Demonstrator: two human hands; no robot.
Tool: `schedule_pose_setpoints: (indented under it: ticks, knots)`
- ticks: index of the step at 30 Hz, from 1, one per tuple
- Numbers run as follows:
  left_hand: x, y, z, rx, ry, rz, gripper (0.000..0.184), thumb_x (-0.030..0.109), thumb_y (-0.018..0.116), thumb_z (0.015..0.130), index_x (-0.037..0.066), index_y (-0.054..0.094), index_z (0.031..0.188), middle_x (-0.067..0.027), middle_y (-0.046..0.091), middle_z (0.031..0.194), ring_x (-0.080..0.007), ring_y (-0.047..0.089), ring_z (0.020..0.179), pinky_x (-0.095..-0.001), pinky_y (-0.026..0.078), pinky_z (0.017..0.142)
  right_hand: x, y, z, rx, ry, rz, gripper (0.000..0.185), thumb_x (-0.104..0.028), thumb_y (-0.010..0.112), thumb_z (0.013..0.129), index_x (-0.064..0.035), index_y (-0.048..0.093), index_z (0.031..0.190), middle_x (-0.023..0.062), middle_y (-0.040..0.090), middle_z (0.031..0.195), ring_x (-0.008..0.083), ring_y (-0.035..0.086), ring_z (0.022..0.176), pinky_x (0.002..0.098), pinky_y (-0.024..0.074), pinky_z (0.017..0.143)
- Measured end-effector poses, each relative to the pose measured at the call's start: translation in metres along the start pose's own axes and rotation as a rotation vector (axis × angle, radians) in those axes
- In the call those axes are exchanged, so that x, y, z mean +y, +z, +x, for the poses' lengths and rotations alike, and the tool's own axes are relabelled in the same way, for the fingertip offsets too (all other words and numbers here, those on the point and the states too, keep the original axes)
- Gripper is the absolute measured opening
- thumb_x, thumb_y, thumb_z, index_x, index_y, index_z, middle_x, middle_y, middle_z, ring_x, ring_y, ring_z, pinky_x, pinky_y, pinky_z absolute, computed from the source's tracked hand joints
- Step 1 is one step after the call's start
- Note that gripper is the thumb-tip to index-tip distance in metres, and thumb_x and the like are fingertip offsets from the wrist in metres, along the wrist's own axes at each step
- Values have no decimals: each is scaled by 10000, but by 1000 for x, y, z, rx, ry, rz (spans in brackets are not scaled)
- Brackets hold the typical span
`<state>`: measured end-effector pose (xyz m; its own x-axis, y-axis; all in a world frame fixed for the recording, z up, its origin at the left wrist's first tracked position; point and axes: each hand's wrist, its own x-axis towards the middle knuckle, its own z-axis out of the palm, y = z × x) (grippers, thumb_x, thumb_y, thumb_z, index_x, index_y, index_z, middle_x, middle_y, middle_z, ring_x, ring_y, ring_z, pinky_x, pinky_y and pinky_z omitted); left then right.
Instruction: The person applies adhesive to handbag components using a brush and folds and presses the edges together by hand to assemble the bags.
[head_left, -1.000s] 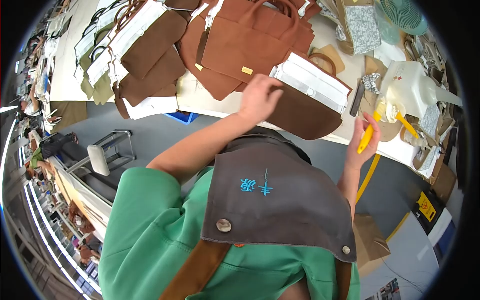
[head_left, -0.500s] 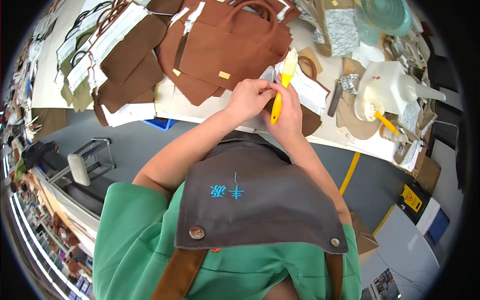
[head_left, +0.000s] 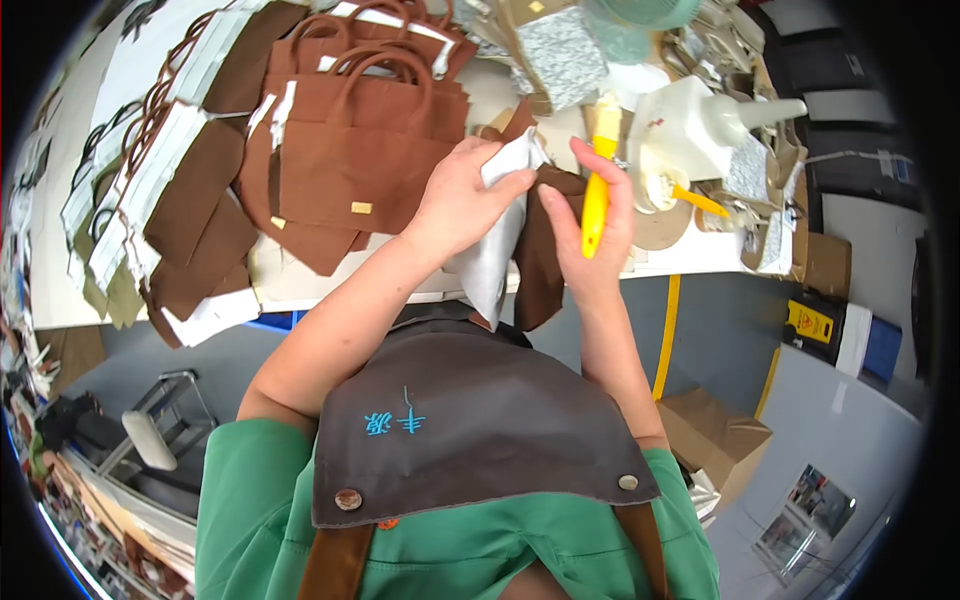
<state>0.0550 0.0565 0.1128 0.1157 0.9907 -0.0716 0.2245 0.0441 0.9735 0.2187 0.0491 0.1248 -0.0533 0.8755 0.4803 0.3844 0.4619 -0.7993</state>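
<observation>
My left hand (head_left: pixel 462 195) is closed on a brown bag panel, its thumb pressing the white lining (head_left: pixel 490 262) near the top. The panel stands folded, with the dark brown outer side (head_left: pixel 540 255) facing my right hand. In my right hand (head_left: pixel 600 220) is a yellow-handled brush (head_left: pixel 596 205), bristles up and coated with a pale paste. Thumb and forefinger of that hand are spread apart, while the brush lies across the palm. The thumb is close to the brown side; I cannot tell whether it touches.
Reddish-brown handbag pieces (head_left: pixel 350 170) lie stacked behind my left hand, with dark brown panels (head_left: pixel 195 210) further left. At right stands a white plastic jug (head_left: pixel 685 125), an orange-handled brush (head_left: pixel 700 200) resting in its paste-filled opening. A green fan (head_left: pixel 640 8) is behind.
My hands, close together before, have moved apart. The white-lined panel has been raised and folded upright between them. The view has shifted right, and the brush stays in my right hand.
</observation>
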Motion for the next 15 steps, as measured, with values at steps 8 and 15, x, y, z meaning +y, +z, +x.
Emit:
schedule_pose_setpoints:
  ticks: [8,15]
  knots:
    - [4,27,15,-79,82,34,324,162,630,833,-5,637,1111,-118,623,1119,-239,611,993,-324,466,871,38,-12,4,81,125,-136,443,72,644,757,-98,540,1152,88,602,1204,144,555,768,282,479,721]
    - [0,33,22,-45,72,62,348,202,596,798,25,639,1095,-126,627,1092,-306,616,950,-375,481,832,-12,-65,27,151,245,187,181,-52,662,869,-14,637,693,55,605,712,120,504,642,257,428,631]
